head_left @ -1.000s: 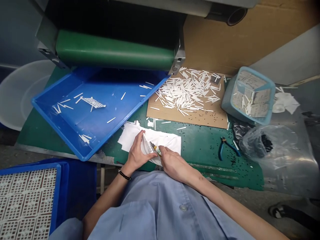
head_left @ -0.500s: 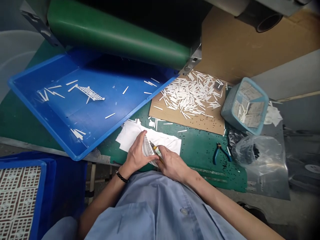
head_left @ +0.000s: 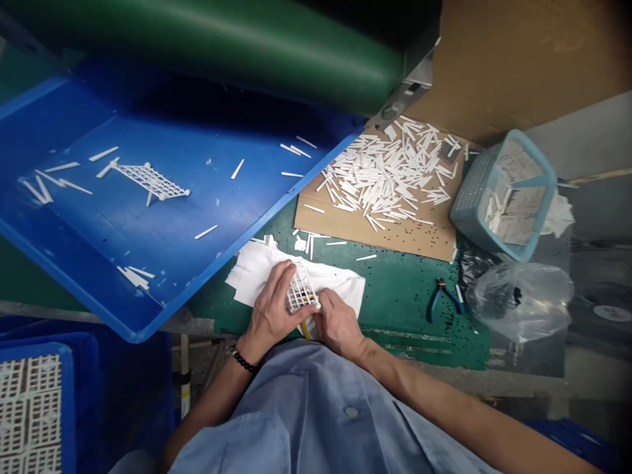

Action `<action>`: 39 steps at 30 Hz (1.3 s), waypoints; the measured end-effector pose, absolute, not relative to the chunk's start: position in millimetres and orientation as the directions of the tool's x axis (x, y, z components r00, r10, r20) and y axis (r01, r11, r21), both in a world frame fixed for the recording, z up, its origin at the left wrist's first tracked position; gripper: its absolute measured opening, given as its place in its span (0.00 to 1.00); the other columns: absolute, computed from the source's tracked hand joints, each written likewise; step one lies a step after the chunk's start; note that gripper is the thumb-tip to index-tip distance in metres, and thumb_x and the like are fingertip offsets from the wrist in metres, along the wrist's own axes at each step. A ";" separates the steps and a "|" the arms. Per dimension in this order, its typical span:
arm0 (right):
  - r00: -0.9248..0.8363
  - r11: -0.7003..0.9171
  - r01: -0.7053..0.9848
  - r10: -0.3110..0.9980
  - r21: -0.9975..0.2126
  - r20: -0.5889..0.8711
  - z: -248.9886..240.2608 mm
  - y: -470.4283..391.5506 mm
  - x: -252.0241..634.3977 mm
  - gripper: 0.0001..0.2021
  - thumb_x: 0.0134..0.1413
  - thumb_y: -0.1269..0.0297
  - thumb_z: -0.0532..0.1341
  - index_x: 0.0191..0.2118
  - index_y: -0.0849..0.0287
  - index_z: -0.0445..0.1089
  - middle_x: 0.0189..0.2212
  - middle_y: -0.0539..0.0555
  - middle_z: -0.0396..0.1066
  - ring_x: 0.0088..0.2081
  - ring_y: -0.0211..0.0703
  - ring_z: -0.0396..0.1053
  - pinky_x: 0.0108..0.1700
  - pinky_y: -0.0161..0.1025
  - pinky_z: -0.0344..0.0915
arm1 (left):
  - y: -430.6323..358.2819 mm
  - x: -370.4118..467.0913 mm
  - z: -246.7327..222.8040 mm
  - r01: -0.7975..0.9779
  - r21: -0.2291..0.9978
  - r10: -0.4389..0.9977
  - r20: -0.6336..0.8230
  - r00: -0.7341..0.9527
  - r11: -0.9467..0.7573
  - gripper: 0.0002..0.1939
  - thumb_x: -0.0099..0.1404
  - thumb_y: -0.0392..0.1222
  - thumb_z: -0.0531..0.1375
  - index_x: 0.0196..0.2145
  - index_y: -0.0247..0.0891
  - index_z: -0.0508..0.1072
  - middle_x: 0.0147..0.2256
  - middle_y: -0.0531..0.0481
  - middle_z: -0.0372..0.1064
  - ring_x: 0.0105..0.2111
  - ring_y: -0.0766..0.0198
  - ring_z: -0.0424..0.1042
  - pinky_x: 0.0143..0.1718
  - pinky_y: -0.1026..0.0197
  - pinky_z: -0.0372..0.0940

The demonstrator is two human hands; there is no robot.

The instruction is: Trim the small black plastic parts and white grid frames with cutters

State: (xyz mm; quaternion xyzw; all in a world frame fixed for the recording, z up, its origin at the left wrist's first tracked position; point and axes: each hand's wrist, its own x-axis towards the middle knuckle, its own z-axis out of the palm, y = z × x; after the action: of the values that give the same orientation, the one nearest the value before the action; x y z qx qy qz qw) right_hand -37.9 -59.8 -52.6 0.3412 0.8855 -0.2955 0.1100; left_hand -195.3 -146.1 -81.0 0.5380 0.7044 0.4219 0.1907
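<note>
My left hand (head_left: 270, 308) grips a small white plastic grid (head_left: 300, 288) along its left edge, with the thumb on the near edge. Tilted up, the grid shows its open lattice face. My right hand (head_left: 340, 321) is closed against the grid's right side, holding a yellow-handled tool (head_left: 305, 328) that is mostly hidden behind grid and fingers, so its kind cannot be made out. Both hands are over a white cloth (head_left: 340, 280) at the near edge of the green table. Short white sticks (head_left: 311, 245) lie just beyond the cloth.
A blue tray (head_left: 207, 164) at left holds another white grid (head_left: 151, 179) and loose sticks. Many white sticks (head_left: 395, 171) cover a cardboard sheet (head_left: 316, 220). Blue-handled pliers (head_left: 441, 296), a plastic bag (head_left: 526, 299) and a light-blue basket (head_left: 474, 197) stand right. A green roller (head_left: 222, 49) hangs overhead.
The grid has turned from nearly edge-on to showing its lattice face. The yellow-handled tool has gone mostly behind it. My right hand has shifted slightly, and the camera view has moved.
</note>
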 end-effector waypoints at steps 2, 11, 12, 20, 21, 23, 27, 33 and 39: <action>-0.741 0.537 0.670 0.531 -0.513 -0.411 -51.1 -57.1 -36.0 0.10 0.61 0.66 0.49 0.43 0.61 0.64 0.42 0.61 0.67 0.46 0.50 0.65 0.45 0.43 0.63 | -147.1 -194.7 -80.9 0.580 0.811 0.922 0.168 -0.349 0.072 0.43 0.58 0.53 0.64 0.64 0.36 0.50 0.61 0.35 0.55 0.62 0.48 0.55 0.61 0.49 0.59; -0.702 0.258 0.698 0.434 -0.669 -0.565 24.2 -45.8 -51.0 0.13 0.59 0.60 0.56 0.49 0.56 0.64 0.44 0.55 0.70 0.44 0.46 0.68 0.45 0.40 0.63 | -153.4 -211.0 -52.7 0.607 0.793 0.950 0.151 -0.273 0.048 0.49 0.56 0.44 0.65 0.67 0.37 0.40 0.64 0.36 0.50 0.64 0.47 0.51 0.62 0.46 0.58; -0.727 0.313 0.675 0.440 -0.668 -0.527 30.8 -44.7 -49.9 0.14 0.60 0.60 0.55 0.50 0.56 0.64 0.45 0.56 0.69 0.45 0.47 0.67 0.46 0.41 0.62 | -152.8 -212.6 -47.5 0.613 0.790 0.942 0.191 -0.277 0.021 0.50 0.56 0.44 0.65 0.67 0.38 0.40 0.63 0.35 0.51 0.64 0.47 0.52 0.61 0.45 0.59; -0.835 0.401 0.545 0.342 -0.736 -0.432 19.0 -49.8 -16.0 0.22 0.61 0.59 0.54 0.59 0.53 0.53 0.55 0.57 0.62 0.53 0.47 0.63 0.52 0.42 0.60 | -163.5 -191.7 -54.0 0.611 0.780 0.845 0.412 -0.341 -0.133 0.48 0.53 0.40 0.69 0.65 0.39 0.48 0.58 0.33 0.57 0.59 0.46 0.60 0.53 0.47 0.68; -0.825 0.380 0.560 0.344 -0.737 -0.449 16.5 -52.3 -14.0 0.22 0.61 0.59 0.54 0.59 0.53 0.52 0.55 0.57 0.63 0.53 0.48 0.63 0.52 0.43 0.60 | -165.9 -188.4 -57.3 0.591 0.796 0.844 0.399 -0.358 -0.126 0.48 0.52 0.40 0.69 0.65 0.40 0.48 0.58 0.33 0.57 0.59 0.46 0.60 0.52 0.48 0.69; -0.802 0.360 0.592 0.356 -0.721 -0.480 15.8 -55.9 -13.0 0.21 0.62 0.58 0.53 0.59 0.53 0.52 0.55 0.57 0.64 0.53 0.49 0.64 0.51 0.44 0.61 | -169.6 -183.6 -61.3 0.546 0.831 0.839 0.368 -0.400 -0.105 0.48 0.52 0.40 0.69 0.64 0.40 0.49 0.58 0.33 0.55 0.59 0.47 0.60 0.52 0.49 0.69; -0.791 0.417 0.610 0.358 -0.674 -0.496 20.0 -55.7 -15.9 0.23 0.61 0.60 0.52 0.60 0.57 0.52 0.55 0.61 0.63 0.55 0.52 0.63 0.53 0.45 0.59 | -170.7 -178.1 -64.3 0.458 0.887 0.839 0.291 -0.460 -0.057 0.48 0.51 0.41 0.70 0.64 0.41 0.49 0.59 0.34 0.54 0.60 0.47 0.60 0.54 0.49 0.67; -0.771 0.549 0.629 0.357 -0.550 -0.527 7.0 -50.3 -19.8 0.25 0.58 0.65 0.53 0.61 0.62 0.56 0.51 0.65 0.65 0.53 0.55 0.64 0.53 0.46 0.59 | -165.8 -172.4 -79.8 0.361 0.932 0.854 0.174 -0.490 0.017 0.46 0.52 0.45 0.69 0.62 0.39 0.50 0.59 0.34 0.56 0.58 0.49 0.62 0.55 0.48 0.66; -0.747 0.536 0.652 0.336 -0.536 -0.573 13.8 -52.0 -24.1 0.25 0.59 0.65 0.52 0.62 0.60 0.55 0.51 0.64 0.64 0.49 0.53 0.67 0.49 0.44 0.60 | -171.4 -175.5 -71.4 0.486 0.870 0.865 0.179 -0.469 0.084 0.47 0.52 0.46 0.69 0.63 0.39 0.49 0.60 0.35 0.56 0.61 0.49 0.58 0.58 0.46 0.63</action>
State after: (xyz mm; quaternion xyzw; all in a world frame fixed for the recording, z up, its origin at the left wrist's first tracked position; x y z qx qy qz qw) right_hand -24.1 -52.0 13.8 0.2902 0.8519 -0.3844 0.2056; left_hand -175.5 -171.4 -71.4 0.4762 0.7094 0.4810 0.1968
